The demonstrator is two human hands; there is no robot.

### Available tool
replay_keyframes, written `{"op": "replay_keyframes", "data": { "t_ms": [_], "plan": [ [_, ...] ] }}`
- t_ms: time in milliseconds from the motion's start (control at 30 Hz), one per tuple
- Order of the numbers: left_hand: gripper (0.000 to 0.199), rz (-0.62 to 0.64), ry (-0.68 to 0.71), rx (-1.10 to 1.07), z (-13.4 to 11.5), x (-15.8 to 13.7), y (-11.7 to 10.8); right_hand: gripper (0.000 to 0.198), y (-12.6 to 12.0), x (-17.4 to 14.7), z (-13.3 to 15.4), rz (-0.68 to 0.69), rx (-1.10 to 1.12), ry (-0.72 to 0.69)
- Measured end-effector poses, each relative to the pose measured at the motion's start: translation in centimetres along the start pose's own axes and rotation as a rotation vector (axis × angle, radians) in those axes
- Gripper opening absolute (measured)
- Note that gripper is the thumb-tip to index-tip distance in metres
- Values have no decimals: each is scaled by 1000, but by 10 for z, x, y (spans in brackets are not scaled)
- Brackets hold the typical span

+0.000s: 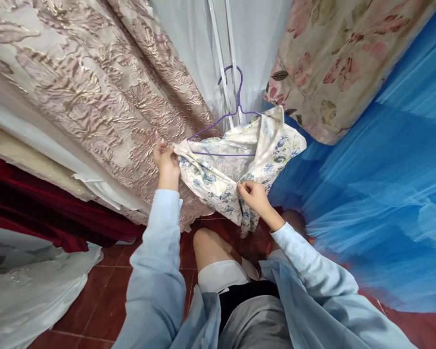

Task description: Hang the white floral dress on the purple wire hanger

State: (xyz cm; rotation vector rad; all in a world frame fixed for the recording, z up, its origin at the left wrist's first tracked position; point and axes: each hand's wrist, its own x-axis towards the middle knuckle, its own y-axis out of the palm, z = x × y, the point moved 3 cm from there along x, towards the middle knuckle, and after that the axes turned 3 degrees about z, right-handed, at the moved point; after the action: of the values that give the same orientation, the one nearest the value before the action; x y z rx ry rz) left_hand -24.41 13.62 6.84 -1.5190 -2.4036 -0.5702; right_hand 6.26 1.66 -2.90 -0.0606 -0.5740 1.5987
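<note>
A white garment with blue and yellow flowers [218,189] hangs on a thin purple hanger [240,92] in front of me. Its neckline gapes, and the hanger's lower bar shows across the opening. My left hand [167,162] pinches the garment's edge at its left shoulder. At the middle of the front, where the neckline edges meet, my right hand [252,194] is closed with thumb and finger on the cloth. Whether a small fastener sits under those fingertips I cannot make out.
Pink-gold embossed fabric [105,97] hangs at the left, with dark red cloth [39,203] beyond it. Blue tulle [378,194] and a floral beige cloth [330,72] hang at the right. White straps [221,48] dangle behind the hanger. Red tiles [105,295] cover the floor.
</note>
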Motion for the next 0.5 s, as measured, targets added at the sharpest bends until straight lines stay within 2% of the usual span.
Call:
{"op": "replay_keyframes", "data": {
  "t_ms": [67,100,167,233,300,367,433,500],
  "plan": [
    [28,-139,-316,-206,32,-29,1,37,6,0,-5,44,-49,21],
    [23,-190,-424,-277,44,-47,6,37,8,-1,-10,61,-60,43],
    [14,-187,-524,-323,61,-85,21,32,9,-5,-20,67,-50,102],
    [15,-130,-557,-345,71,-124,37,28,7,-13,-28,53,-17,153],
    [27,7,-521,-346,69,-158,52,38,6,-22,-27,81,6,117],
    [30,205,-398,-277,54,-186,67,51,4,-30,-15,153,13,-11],
    [19,399,-201,-124,26,-206,84,55,-1,-37,1,188,0,-140],
    [6,591,4,51,-3,-218,104,42,-11,-43,12,156,-32,-187]
  ]
}}
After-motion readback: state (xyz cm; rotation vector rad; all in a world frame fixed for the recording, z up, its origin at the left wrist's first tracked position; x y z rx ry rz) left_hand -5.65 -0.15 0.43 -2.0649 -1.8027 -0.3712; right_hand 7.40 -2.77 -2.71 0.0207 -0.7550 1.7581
